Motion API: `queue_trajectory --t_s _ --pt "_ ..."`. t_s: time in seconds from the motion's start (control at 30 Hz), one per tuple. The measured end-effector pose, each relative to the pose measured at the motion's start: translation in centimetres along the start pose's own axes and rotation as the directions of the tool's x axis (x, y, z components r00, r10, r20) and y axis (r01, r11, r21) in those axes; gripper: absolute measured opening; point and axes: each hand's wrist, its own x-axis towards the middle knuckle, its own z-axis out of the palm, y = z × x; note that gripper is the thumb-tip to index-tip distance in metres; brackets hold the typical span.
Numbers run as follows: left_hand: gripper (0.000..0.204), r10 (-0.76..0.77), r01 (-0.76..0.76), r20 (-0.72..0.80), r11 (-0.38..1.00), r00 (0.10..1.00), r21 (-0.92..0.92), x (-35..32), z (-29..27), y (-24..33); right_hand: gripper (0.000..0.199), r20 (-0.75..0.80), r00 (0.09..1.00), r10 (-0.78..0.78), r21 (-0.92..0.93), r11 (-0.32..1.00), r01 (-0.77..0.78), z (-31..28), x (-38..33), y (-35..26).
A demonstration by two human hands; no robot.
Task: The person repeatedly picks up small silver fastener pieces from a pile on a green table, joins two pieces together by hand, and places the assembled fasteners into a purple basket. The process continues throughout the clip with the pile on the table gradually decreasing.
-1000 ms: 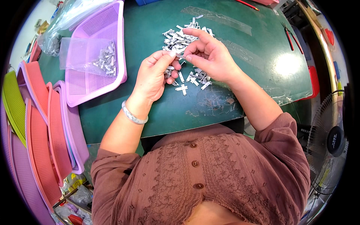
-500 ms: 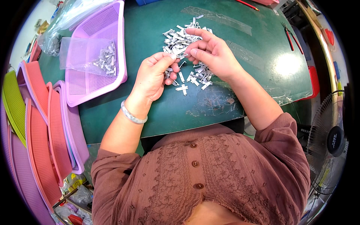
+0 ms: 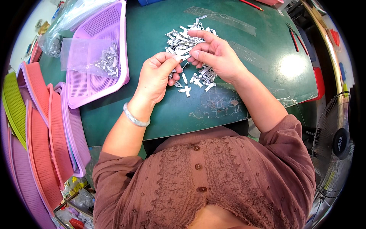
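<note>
In the head view, both hands work over a heap of small silver metal pieces (image 3: 187, 42) lying on the green table (image 3: 152, 110). The left hand (image 3: 156, 76) has its fingers (image 3: 167, 59) curled in, thumb and forefinger closed on what looks like one small metal piece at the near edge of the heap. The right hand (image 3: 215, 57) is beside it, its forefinger stretched out over the top of the heap and the other fingers bent toward the left hand's fingertips; whether it grips a piece cannot be told.

Against the pictures from a second and half a second ago, the two hands have stayed in nearly the same spot over the heap. The left hand's fingertips now sit a little closer to the right hand's, and the right forefinger reaches a bit farther across the pieces. A few loose pieces (image 3: 185, 90) near the left hand's knuckles lie as they did before.

To the left, a purple mesh tray (image 3: 84, 89) holds a clear bag (image 3: 76, 57) with more metal pieces, unchanged. A silver bracelet (image 3: 135, 119) circles the left wrist. Stacked coloured trays (image 3: 42, 126) stand at the left rim, and a fan (image 3: 335, 141) at the right.
</note>
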Motion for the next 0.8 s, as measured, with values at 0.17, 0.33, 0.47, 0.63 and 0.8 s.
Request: queue_trajectory --t_s 0.17,0.33,0.47,0.63,0.8 --pt "0.008 0.024 -0.024 0.002 1.0 1.0 0.018 -0.07 0.09 -0.02 0.048 -0.002 1.0 0.001 -0.013 1.0 -0.001 -0.02 0.04 0.1" --pt "0.008 0.049 -0.049 0.001 0.998 0.999 0.038 -0.12 0.12 -0.01 0.049 0.008 1.0 -0.003 -0.004 1.0 0.003 -0.13 0.11 0.25" --pt "0.008 0.062 -0.062 0.001 0.997 0.998 0.045 -0.18 0.17 -0.01 0.048 0.014 1.0 -0.005 -0.014 1.0 0.005 -0.17 0.11 0.22" --pt "0.01 0.064 -0.064 0.001 0.997 0.998 0.038 -0.19 0.15 -0.05 0.048 0.009 1.0 -0.006 -0.018 1.0 0.006 -0.11 0.08 0.11" --pt "0.011 0.063 -0.063 0.01 0.996 0.998 0.065 -0.24 0.31 0.11 0.049 0.009 0.999 -0.052 -0.029 0.998 0.053 -0.25 0.1 0.15"
